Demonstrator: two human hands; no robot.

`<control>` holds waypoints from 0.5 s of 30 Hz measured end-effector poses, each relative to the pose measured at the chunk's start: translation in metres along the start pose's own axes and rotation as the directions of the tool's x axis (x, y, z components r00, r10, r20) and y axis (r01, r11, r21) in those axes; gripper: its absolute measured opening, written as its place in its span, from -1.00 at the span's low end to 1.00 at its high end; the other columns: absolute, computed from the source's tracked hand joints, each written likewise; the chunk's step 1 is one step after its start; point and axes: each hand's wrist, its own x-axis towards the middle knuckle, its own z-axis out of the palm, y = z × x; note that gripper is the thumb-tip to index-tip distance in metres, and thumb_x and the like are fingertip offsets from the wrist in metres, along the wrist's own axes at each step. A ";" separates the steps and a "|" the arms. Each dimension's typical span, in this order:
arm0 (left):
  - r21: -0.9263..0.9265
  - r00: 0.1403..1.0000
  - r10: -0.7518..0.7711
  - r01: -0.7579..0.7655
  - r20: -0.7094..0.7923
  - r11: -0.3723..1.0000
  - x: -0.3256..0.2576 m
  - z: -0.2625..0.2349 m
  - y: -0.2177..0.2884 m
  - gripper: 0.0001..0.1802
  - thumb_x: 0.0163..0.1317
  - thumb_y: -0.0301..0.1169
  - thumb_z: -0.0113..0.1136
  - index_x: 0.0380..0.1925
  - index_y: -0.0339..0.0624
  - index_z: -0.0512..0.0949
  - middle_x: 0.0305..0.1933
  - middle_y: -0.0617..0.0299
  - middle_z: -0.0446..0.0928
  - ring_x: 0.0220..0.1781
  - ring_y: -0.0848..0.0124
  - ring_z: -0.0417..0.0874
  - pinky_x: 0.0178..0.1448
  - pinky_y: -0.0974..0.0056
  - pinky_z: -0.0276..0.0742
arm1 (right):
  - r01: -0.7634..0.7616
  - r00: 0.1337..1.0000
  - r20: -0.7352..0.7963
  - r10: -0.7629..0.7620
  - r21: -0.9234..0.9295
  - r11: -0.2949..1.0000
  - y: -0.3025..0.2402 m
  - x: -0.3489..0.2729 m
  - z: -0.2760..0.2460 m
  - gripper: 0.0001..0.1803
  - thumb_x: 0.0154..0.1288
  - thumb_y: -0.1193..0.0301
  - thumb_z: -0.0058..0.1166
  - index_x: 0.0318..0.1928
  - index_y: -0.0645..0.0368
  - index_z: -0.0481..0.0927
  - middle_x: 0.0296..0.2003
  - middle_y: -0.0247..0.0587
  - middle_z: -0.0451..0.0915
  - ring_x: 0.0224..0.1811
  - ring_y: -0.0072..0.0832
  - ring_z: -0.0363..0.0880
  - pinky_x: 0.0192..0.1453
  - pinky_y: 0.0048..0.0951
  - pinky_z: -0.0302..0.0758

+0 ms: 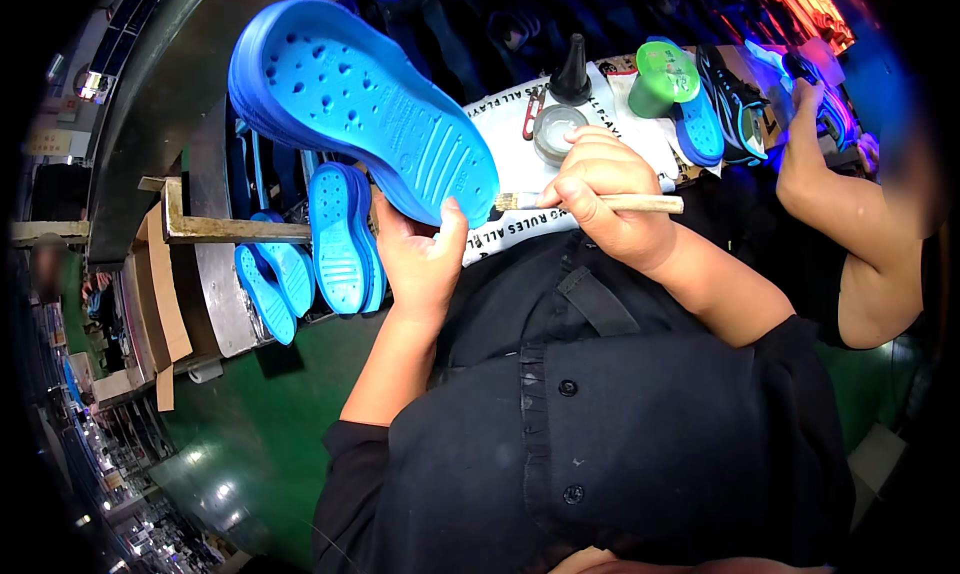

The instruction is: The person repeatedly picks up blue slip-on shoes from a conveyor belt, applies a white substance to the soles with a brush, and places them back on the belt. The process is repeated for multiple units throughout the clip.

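A blue shoe sole (400, 124) with holes at one end and ridges at the other is held up at a tilt. My left hand (420, 249) grips its near end, thumb on the rim and the other fingers behind it. In my right hand (615, 194) is a brush (640, 203) with a pale wooden handle. Its bristles meet the sole's near edge, or come very close to it. Just beyond my right hand stands a small round pot (556, 134) of pale, cloudy content.
Behind the pot are a black nozzle-topped bottle (571, 72) and a green-lidded cup (664, 74), on printed white cloth (500, 124). More blue soles (340, 239) rest at left beside a metal bar (235, 230). At right, near a black shoe (735, 104), a co-worker's arm (850, 204) reaches in.
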 end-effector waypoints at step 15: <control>0.098 0.993 0.109 -0.104 -0.045 0.990 -0.006 0.004 -0.002 -0.34 0.04 -0.61 0.18 0.18 -0.38 0.18 -0.10 0.02 0.53 -0.14 0.34 0.63 -0.01 0.31 0.52 | 0.013 1.000 0.004 -0.013 -0.078 0.997 0.004 -0.005 0.006 -0.80 0.19 0.40 0.09 -0.56 0.14 0.60 -0.63 -0.28 0.48 -0.51 -0.31 0.46 -0.07 -0.28 0.36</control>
